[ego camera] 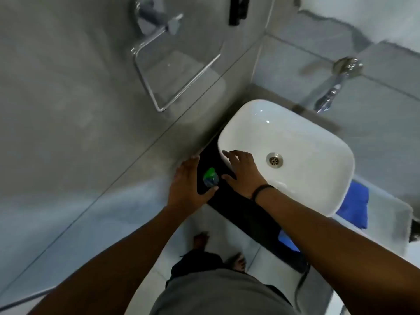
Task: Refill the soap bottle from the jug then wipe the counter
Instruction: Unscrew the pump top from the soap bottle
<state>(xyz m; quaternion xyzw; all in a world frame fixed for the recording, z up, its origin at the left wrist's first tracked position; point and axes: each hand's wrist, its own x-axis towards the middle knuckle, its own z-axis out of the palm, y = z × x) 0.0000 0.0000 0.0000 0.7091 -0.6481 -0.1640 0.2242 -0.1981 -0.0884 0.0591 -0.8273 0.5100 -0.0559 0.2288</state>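
Observation:
A small soap bottle (211, 177) with a green cap stands on the black counter (250, 214), left of the white basin (295, 142). My left hand (186, 181) is spread just left of the bottle, its thumb close to the bottle's base. My right hand (239, 170) is spread on the bottle's right, fingers apart, over the basin's rim. Neither hand grips the bottle. A blue cloth (354, 208) lies on the counter at the basin's right end. No jug is in view.
A chrome tap (336, 85) sticks out of the wall above the basin. A chrome towel ring (172, 71) hangs on the grey wall at the left. A drain (274, 159) sits in the basin's middle. My feet stand on pale floor tiles below.

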